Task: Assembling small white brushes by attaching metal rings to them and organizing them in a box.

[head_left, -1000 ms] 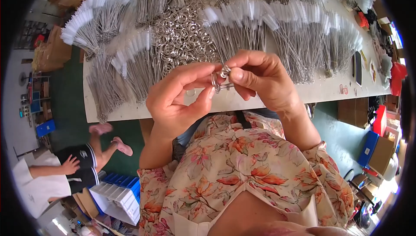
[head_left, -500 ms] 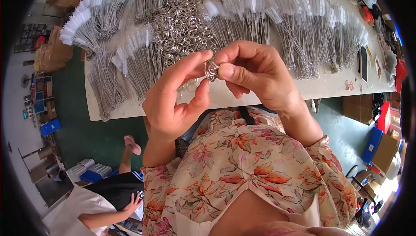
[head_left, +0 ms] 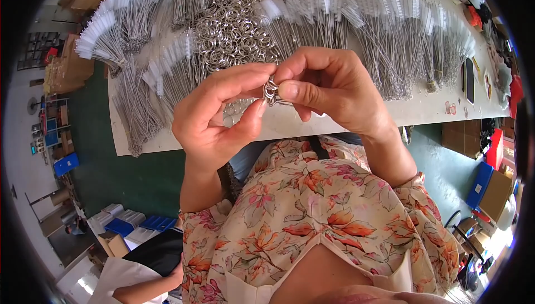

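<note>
Metal rings [head_left: 271, 91] | right hand [head_left: 340, 92]: pinching them | left hand [head_left: 210, 115]: grip unclear | (table edge [head_left: 426, 117] bare nearby)

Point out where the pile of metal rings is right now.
In the head view, the pile of metal rings lies on the pale table, upper left of centre, just beyond the left hand, between bundles of white-bristled brushes.

One desk [head_left: 423, 111], uncountable brushes [head_left: 384, 47]

My left grip [head_left: 214, 117] and my right grip [head_left: 340, 93] make two. I also count several held rings [head_left: 270, 91], one ring heap [head_left: 234, 39] past numbering, one flat black device [head_left: 468, 81] and at least one other person [head_left: 159, 254].
</note>
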Tool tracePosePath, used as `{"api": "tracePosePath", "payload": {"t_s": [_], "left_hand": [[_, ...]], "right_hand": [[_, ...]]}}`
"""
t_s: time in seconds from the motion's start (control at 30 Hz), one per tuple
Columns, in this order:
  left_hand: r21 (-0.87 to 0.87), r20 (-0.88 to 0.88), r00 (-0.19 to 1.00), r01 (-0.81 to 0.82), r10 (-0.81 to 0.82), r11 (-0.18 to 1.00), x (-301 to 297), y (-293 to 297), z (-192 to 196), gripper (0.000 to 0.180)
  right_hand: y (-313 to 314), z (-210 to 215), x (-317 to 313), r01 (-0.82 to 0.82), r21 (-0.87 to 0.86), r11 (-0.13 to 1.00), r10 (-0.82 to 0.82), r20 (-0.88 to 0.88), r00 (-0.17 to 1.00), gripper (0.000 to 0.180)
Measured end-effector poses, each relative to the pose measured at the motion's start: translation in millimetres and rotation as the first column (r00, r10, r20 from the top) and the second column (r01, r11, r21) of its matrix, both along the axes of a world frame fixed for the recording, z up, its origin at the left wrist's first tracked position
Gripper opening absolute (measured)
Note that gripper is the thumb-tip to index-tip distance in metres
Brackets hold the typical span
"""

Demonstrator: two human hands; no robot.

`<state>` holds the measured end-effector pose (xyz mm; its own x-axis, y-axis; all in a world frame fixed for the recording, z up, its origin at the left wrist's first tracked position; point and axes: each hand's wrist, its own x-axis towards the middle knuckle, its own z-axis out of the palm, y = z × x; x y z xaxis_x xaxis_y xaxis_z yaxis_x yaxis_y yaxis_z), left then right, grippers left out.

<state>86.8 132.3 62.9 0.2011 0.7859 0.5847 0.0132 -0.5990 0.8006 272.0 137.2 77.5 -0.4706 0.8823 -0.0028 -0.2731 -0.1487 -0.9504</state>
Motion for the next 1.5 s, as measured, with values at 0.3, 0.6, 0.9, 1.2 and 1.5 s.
{"api": "tracePosePath", "payload": {"t_s": [0.3,0.6,0.9,1.2,1.5], "left_hand": [[0.261,-0.195,0.974,-0.066,0.119,0.963,-2.7,0.1,2.7,0.025],[0.396,-0.32,0.931,-0.034,0.173,0.918,-2.6,0.9,14.7,0.022],[0.07,-0.104,0.988,-0.11,0.116,0.992,1.8,-13.0,6.4,0.022],[0.033,-0.131,0.985,-0.107,0.11,0.994,4.0,-9.8,8.2,0.022],[0.026,-0.121,0.988,-0.095,0.098,0.995,6.4,-5.7,7.4,0.022]], "right_hand": [[-0.5,-1.5,2.1,-0.074,-0.081,0.994,0.078,0.048,0.996,0.015],[0.1,-2.7,5.7,-0.113,-0.128,0.985,0.116,0.014,0.993,0.017],[-10.2,-8.0,0.1,-0.058,-0.061,0.996,0.059,0.02,0.998,0.016],[-11.8,-7.3,-4.5,0.062,-0.02,0.998,-0.061,0.046,0.997,0.016],[-9.0,-16.8,-3.6,0.044,0.01,0.999,-0.045,0.037,0.998,0.016]]}}
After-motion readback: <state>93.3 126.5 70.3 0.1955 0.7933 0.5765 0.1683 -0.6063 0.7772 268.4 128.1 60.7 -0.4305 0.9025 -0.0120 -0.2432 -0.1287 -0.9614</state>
